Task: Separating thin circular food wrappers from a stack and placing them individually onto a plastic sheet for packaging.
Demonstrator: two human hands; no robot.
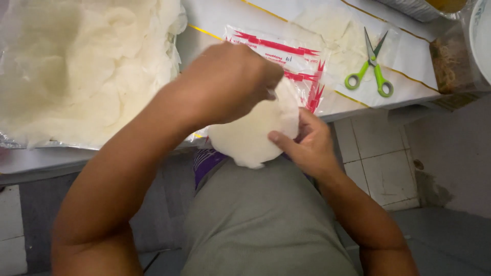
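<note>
A thin, round white wrapper sheet (253, 133) hangs over my lap at the table's front edge. My right hand (304, 145) holds its right edge, thumb on top. My left hand (227, 82) reaches across above it and pinches its upper edge with closed fingers. Behind the hands lies a clear plastic bag with red print (286, 53) on the table.
A big pile of white wrapper sheets (76, 66) fills the left of the table. Green-handled scissors (371, 71) lie at the right on white paper. A bag of brown filling (450, 64) and a white bowl rim (481, 36) sit far right. Tiled floor (383, 163) lies below.
</note>
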